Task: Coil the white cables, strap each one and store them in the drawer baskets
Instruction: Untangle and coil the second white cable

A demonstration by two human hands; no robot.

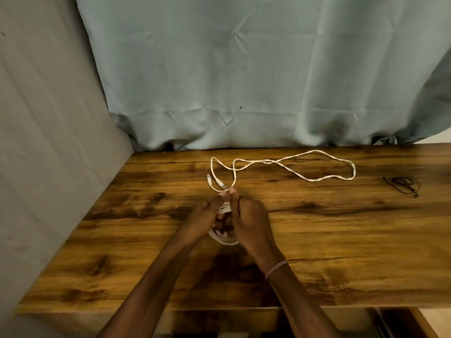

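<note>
1. I see one white cable (pixel 267 161) on the wooden table (pixel 341 240), partly coiled; the coil sits between both hands near the table's middle.
2. The loose rest trails away over the table towards the curtain (pixel 219 69), in one long loop to the right.
3. Two plug ends (pixel 219 184) lie just beyond the fingertips.
4. Left hand (pixel 207 215): fingers curled round the coil, thumb tip pinching a strand.
5. Right hand (pixel 249 220): thumb and finger pinching the cable at the coil's top. One bracelet (pixel 277 267) on that wrist.
6. One dark thin tangle (pixel 402 184) lies far right, well apart; I can't count its pieces.
7. One drawer (pixel 395 318) is open under the near edge, its inside too dark to read.
</note>
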